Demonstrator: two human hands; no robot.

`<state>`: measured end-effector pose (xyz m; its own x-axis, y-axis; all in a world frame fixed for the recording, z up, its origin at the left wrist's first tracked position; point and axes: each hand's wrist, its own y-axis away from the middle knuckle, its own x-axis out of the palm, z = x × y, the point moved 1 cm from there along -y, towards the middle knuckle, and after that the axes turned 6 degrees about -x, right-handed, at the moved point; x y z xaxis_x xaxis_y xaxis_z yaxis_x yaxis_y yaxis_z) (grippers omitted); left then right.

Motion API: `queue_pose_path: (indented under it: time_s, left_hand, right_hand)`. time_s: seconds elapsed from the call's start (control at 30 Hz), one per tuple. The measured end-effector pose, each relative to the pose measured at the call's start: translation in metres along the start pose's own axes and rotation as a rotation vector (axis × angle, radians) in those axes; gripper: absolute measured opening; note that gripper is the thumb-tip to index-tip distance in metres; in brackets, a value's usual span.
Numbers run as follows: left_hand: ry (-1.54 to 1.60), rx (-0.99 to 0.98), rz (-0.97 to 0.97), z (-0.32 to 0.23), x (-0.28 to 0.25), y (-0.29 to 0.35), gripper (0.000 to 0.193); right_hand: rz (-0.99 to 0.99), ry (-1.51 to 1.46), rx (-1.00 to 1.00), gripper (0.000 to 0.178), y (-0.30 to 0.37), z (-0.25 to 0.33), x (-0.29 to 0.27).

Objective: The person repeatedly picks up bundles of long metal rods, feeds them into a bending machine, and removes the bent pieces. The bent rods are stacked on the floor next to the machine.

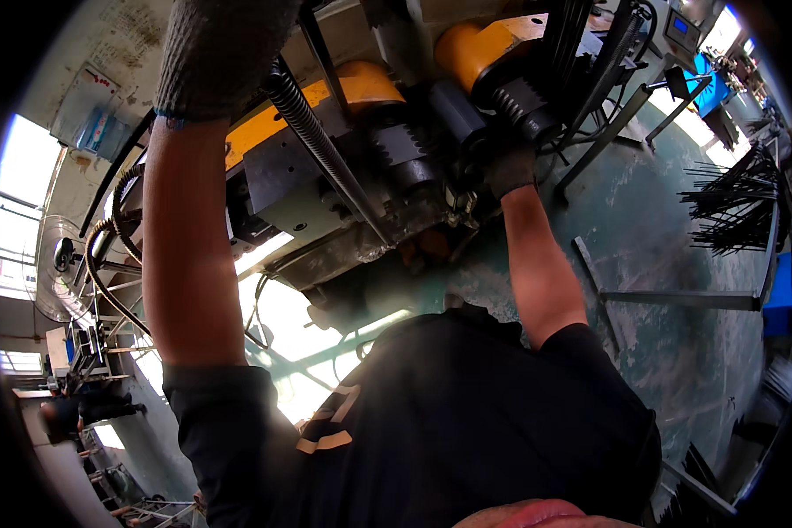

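My left hand [224,57], in a grey knitted glove, is raised at the top edge beside a yellow and dark metal machine [365,84]. Its fingers run out of the picture. Close by it, a ribbed metal rod [326,150] slants down across the machine's front; whether the hand touches it cannot be told. My right hand [510,170], in a dark glove, reaches in under a smooth dark cylinder [456,113] and a ridged dark cylinder [521,107]. Shadow hides its fingers and anything in them. Another ridged block [403,145] sits left of the smooth cylinder.
Black hoses [97,251] and a round fan [59,264] are at the left. Metal stands [678,301] and a bundle of thin black rods [735,202] occupy the right. A small screen box [680,31] stands far right. Another person [88,411] is far left.
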<state>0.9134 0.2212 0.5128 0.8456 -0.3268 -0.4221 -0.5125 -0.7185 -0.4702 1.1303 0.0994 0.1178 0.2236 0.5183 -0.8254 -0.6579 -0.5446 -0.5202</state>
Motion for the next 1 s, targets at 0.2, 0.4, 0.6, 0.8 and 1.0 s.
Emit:
queue_pose_path:
  time_s: [0.2,0.4,0.6,0.8,1.0]
  left_hand:
    - [0.216,0.131,0.174,0.020,-0.011,-0.018,0.021]
    - [0.153,0.098,0.187,0.008,-0.018,-0.007,0.028]
    - [0.091,0.093,0.036,0.008,-0.002,0.004,0.042]
    - [0.243,0.083,0.144,0.019,-0.010,-0.012,0.041]
    - [0.117,0.094,0.140,0.014,-0.008,-0.017,0.041]
  right_hand:
    - [-0.145,-1.040,0.422,0.042,-0.006,-0.011,0.031]
    - [-0.303,-1.073,0.285,0.019,-0.008,-0.026,0.070]
    - [-0.326,-1.556,0.510,0.017,-0.003,-0.024,0.072]
    - [-0.084,-1.196,0.589,0.029,-0.009,0.020,-0.002]
    - [-0.188,-1.532,0.857,0.031,-0.020,0.043,-0.035]
